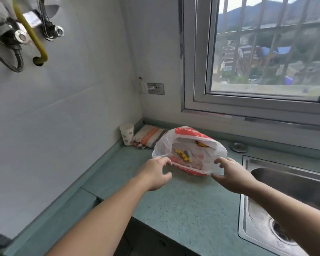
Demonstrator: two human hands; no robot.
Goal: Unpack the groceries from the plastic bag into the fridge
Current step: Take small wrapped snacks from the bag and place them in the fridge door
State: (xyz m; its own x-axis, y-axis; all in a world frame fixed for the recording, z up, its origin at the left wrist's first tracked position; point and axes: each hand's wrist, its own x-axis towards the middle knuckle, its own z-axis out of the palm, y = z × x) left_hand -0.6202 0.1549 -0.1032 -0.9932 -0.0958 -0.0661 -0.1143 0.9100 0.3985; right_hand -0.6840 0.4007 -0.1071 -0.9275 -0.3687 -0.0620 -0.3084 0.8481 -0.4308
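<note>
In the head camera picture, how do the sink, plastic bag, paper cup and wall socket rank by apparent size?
1. Sink, though nearest and partly cut off
2. Plastic bag
3. Paper cup
4. Wall socket, though it sits farther back than the cup
</note>
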